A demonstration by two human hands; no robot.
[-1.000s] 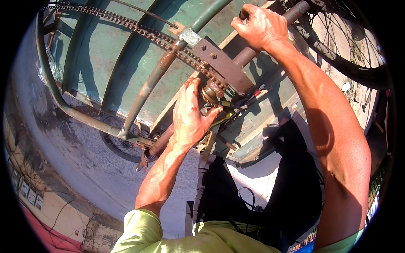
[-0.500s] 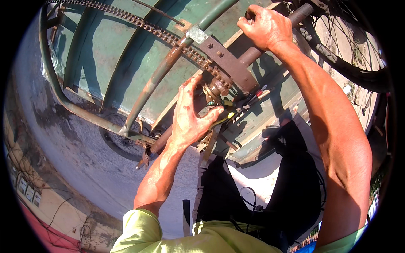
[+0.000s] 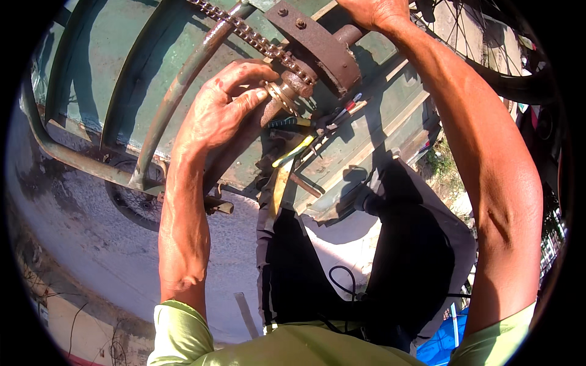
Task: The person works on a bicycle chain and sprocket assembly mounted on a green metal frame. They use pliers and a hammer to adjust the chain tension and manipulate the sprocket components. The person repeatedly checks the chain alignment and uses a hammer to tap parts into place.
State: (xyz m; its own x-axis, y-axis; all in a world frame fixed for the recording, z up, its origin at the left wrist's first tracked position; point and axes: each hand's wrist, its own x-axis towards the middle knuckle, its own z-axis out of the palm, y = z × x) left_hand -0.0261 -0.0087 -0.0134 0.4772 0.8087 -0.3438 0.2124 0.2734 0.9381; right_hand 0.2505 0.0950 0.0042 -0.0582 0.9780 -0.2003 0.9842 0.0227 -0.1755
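Observation:
My left hand [image 3: 213,107] has its thumb and fingers bent against a worn metal ring [image 3: 282,97] at the end of a rusty sprocket hub [image 3: 299,84]. A rusty chain [image 3: 256,39] runs over the sprocket toward the upper left. Beside it is a brown steel bracket [image 3: 323,52] with bolts. My right hand [image 3: 378,11], partly cut off by the top edge, is closed around the brown metal shaft [image 3: 351,35] coming out of the bracket. Its fingertips are out of sight.
Below the hub, hand tools with yellow-and-black handles [image 3: 296,151] lie on the green metal panel [image 3: 342,152]. A green tubular frame [image 3: 177,97] crosses the left side. One spoked wheel [image 3: 131,198] is at lower left, and a tyre [image 3: 506,85] at upper right.
The view has shifted, so the bracket and chain appear higher and further left. My left thumb and fingers have closed in on the ring. My right hand still grips the shaft.

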